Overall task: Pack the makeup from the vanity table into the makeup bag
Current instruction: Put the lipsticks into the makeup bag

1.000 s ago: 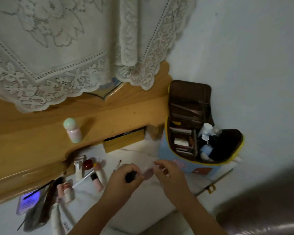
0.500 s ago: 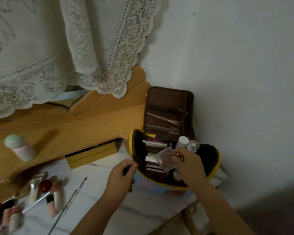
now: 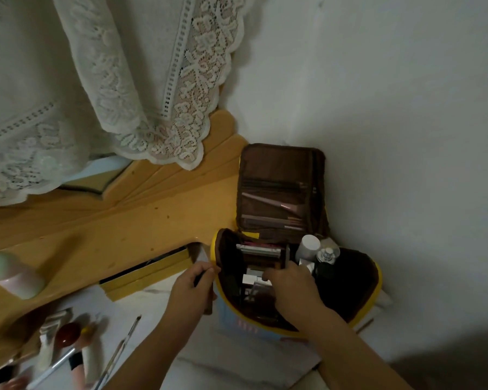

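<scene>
Right hand (image 3: 292, 288) lowered into brown-lined, yellow-trimmed makeup bag (image 3: 373, 296), grip closed around small clear case (image 3: 261, 287), seating it among upright palettes. Left hand (image 3: 192, 288) at bag's 9 o'clock rim, grip pinching thin dark stick (image 3: 200, 278), probably steadying the opening.

No legible text, label or number anywhere

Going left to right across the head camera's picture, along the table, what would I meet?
Pink bottle with a mint cap → red-capped item → thin brush → left hand holding a dark item → right hand inside the makeup bag → white wall.
</scene>
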`<state>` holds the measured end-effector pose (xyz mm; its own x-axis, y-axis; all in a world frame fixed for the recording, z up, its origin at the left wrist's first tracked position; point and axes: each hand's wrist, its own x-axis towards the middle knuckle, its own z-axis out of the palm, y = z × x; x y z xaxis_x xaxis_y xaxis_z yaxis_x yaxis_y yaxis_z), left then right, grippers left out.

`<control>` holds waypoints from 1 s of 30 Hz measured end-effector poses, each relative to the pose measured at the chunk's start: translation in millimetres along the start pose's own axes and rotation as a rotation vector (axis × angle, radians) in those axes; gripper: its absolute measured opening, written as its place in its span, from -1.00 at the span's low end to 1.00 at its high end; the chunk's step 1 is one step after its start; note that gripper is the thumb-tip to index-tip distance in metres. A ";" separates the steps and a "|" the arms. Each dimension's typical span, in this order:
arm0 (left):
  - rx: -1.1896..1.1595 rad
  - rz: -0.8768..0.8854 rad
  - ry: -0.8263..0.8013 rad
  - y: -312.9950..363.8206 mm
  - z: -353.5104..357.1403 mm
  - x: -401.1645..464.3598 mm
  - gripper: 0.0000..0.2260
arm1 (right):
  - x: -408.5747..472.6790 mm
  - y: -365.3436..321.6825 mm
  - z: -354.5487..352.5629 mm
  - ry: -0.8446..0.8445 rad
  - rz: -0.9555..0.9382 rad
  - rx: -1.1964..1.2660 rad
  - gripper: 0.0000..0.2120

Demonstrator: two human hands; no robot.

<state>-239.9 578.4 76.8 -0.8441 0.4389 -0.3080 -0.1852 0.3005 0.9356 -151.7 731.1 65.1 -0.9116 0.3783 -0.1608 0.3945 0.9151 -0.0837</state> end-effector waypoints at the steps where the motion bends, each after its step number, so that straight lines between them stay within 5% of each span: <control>1: -0.032 -0.021 -0.018 3.7 -0.1 1.4 -0.75 | 1.1 -1.0 -0.3 0.003 0.008 0.000 -0.58; 12: -0.137 0.068 -0.160 17.2 -14.9 9.0 -0.66 | 3.9 -7.8 34.0 0.312 0.152 -0.067 -0.61; 18: -0.157 0.139 -0.205 28.3 -10.7 11.6 -0.68 | -3.6 -10.4 17.3 0.497 0.153 0.485 -0.92; 22: -0.058 0.216 -0.306 37.0 2.9 9.5 -0.75 | -13.1 -23.5 -23.3 0.389 0.096 1.060 -0.82; 26: 0.093 0.302 -0.381 39.7 19.6 12.0 -0.76 | -17.0 -22.5 -34.5 0.335 0.048 1.041 -0.81; 30: 0.328 0.398 -0.315 26.6 29.2 27.5 -0.82 | -19.3 -9.4 -33.0 0.514 0.228 0.935 -0.79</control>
<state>-253.3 623.2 88.2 -0.6176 0.7860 -0.0280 0.3220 0.2853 0.9027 -141.6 719.9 101.5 -0.6593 0.7379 0.1444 0.2941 0.4298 -0.8537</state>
